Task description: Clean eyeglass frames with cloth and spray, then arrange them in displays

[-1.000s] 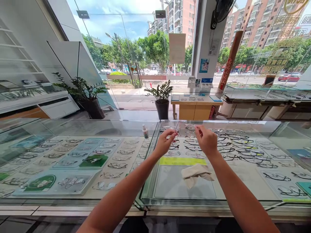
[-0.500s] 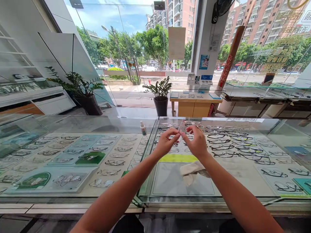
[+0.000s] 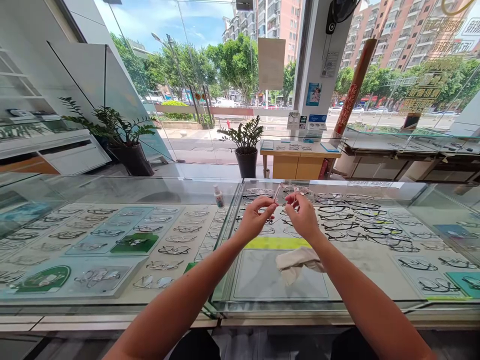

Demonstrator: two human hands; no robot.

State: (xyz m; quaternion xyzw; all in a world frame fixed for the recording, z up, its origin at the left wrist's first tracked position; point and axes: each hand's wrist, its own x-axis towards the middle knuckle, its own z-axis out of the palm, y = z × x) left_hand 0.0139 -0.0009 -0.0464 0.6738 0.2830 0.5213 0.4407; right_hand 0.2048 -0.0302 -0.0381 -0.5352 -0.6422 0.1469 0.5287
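Above the glass display counter, my left hand (image 3: 257,216) is closed, its thumb and fingertips pinching a thin pair of eyeglasses (image 3: 277,193). The glasses stand edge-on to me, so little of their shape shows. Close by on the right, my right hand (image 3: 303,216) has its thumb and fingers curled together at the other side of the glasses, apparently on a temple arm. A crumpled beige cloth (image 3: 296,262) lies on the counter just below my right wrist.
Rows of eyeglasses (image 3: 339,217) fill the case ahead and to the right. More frames lie in the left case (image 3: 180,229). A small spray bottle (image 3: 218,196) stands left of my hands. Beyond the counter are a potted plant (image 3: 246,161) and a wooden cabinet (image 3: 288,167).
My hands have drawn slightly apart, with the right hand's fingertips shifted away from the left's. The glasses have turned a little between them. The view has shifted slightly.
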